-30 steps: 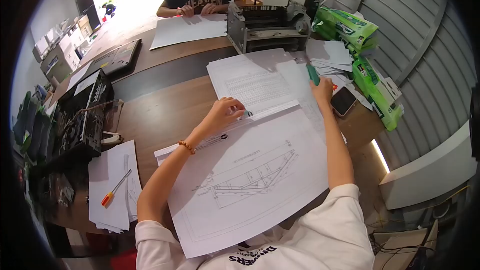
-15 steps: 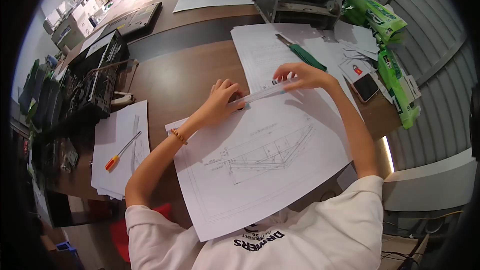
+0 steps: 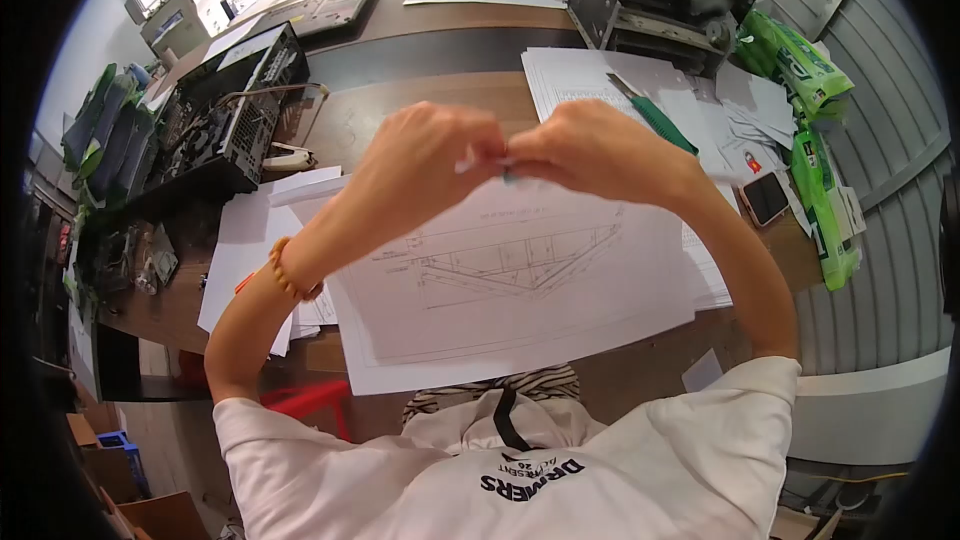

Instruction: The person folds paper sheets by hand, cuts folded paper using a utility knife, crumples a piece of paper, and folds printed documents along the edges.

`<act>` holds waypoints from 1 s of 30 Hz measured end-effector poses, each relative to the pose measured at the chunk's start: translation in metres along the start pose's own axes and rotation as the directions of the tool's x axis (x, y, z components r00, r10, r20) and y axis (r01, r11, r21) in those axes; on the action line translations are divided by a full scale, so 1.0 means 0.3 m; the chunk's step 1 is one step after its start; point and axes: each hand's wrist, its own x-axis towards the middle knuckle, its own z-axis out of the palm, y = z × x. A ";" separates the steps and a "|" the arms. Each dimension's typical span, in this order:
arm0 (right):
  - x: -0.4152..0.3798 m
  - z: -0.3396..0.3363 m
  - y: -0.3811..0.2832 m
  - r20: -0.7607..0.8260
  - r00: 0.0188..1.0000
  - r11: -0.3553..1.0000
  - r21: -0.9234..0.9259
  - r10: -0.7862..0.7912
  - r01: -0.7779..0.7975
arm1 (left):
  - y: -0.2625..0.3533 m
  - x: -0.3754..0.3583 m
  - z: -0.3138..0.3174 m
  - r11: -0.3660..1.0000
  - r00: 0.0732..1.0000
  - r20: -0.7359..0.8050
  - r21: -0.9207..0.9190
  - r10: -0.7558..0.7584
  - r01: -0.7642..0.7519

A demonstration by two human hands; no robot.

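A brown wooden table (image 3: 360,130) fills the middle, a dark strip crossing it toward twelve o'clock. At two and three o'clock runs a grey slatted wall (image 3: 890,70), with a white ledge (image 3: 870,400) below it at four. Bright daylight washes in at twelve. At ten o'clock grey office machines (image 3: 185,15) stand along a pale wall.

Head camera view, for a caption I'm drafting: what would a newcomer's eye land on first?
Both hands, raised at centre frame: the left hand and right hand meet fingertip to fingertip, pinching something small and whitish I cannot identify. Below them a large technical drawing sheet covers the wooden desk, and a green-handled utility knife lies on papers further back.
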 end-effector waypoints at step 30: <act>-0.621 -0.269 0.117 -0.109 0.749 0.742 0.286 0.654 -0.606 | -0.119 -0.179 -0.140 0.982 0.938 0.291 0.025 -0.185 0.186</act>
